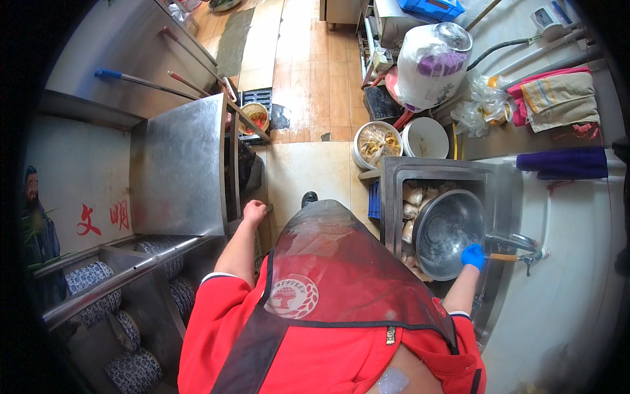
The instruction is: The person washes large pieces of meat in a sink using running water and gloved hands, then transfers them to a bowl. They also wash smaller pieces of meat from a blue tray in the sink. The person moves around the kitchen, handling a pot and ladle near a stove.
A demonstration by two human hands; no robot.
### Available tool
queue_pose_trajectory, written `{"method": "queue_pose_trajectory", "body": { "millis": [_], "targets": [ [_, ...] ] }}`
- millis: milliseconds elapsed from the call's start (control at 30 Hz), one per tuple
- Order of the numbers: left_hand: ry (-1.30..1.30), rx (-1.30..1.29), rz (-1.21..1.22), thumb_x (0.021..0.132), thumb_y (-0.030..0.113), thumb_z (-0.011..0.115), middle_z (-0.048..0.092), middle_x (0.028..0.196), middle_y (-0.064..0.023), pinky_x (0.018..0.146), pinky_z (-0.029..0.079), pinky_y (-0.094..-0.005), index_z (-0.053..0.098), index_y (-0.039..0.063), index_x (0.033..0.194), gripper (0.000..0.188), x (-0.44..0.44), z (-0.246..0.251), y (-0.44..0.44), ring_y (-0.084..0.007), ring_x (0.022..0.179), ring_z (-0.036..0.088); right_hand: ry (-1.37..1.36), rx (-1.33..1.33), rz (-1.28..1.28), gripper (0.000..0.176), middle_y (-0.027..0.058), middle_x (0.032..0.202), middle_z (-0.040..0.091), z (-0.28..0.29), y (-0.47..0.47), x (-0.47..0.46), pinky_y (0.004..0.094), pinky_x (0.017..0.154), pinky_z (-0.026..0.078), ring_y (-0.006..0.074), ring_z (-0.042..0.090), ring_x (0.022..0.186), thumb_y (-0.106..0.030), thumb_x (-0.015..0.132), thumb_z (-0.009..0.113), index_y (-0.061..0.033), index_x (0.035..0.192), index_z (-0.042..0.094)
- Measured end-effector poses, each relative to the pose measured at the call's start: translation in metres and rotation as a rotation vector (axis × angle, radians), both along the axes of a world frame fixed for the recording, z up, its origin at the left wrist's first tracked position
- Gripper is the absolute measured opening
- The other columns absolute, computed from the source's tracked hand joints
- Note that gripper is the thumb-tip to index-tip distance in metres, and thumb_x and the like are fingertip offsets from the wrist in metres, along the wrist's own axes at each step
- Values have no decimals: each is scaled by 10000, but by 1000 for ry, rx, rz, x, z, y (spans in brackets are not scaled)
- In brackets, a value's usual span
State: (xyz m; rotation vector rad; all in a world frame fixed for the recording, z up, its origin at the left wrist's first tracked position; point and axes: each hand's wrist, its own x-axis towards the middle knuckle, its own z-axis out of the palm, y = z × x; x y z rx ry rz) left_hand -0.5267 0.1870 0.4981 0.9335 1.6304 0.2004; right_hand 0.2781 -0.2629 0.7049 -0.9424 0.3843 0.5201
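Note:
My left hand [254, 213] is bare and hangs beside the steel cabinet, its fingers curled; whether it holds anything small cannot be seen. My right hand [473, 256], in a blue glove, is at the right rim of a large steel bowl [445, 231]. A wooden handle [502, 257] extends from beside that glove toward the tap; the contact is unclear. The bowl sits inside a steel sink [390, 197], over pale pieces of what looks like raw meat [411, 212]. Above the sink's right edge is a metal faucet [514, 241].
Two white buckets [425, 139] stand on the tiled floor past the sink, one holding a plastic bag. A steel-topped cabinet [179, 167] is at my left, with patterned bowls [93, 283] racked nearby. Mop handles [142, 83] lean farther off. Cloths [561, 101] hang at the right.

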Motion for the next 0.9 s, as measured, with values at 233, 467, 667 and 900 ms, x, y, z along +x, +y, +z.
{"method": "queue_pose_trajectory", "body": {
  "millis": [233,467,667,900],
  "targets": [
    [131,-52,-73,750,155,601,679,837,-137,694,522,-324,656,15,965,262,1,-12,-27,-206,710,670,-232,-623,54,321,167,1000,633,33,5,-6,348,793,498,270,590,842,-211,936,383,31,959,593],
    [14,-51,25,771,140,592,675,879,-122,677,522,-302,637,5,996,267,25,7,-28,-175,713,666,-429,-1125,205,247,111,899,631,61,34,-37,304,747,488,205,585,798,-146,915,383,-18,883,593],
    [-101,-19,97,788,108,581,648,822,-104,562,498,-284,625,-8,993,240,32,15,-29,-160,626,624,-1371,-2565,1158,245,89,757,599,72,44,-71,282,688,465,179,579,753,-93,883,359,-100,788,584],
    [-145,-94,-73,769,95,546,597,635,-66,431,421,-263,640,-4,883,178,30,3,-35,-133,503,550,-1308,-2242,1202,207,197,827,616,32,82,-132,425,620,453,331,593,738,-166,831,468,-70,767,639]
  ]
}}
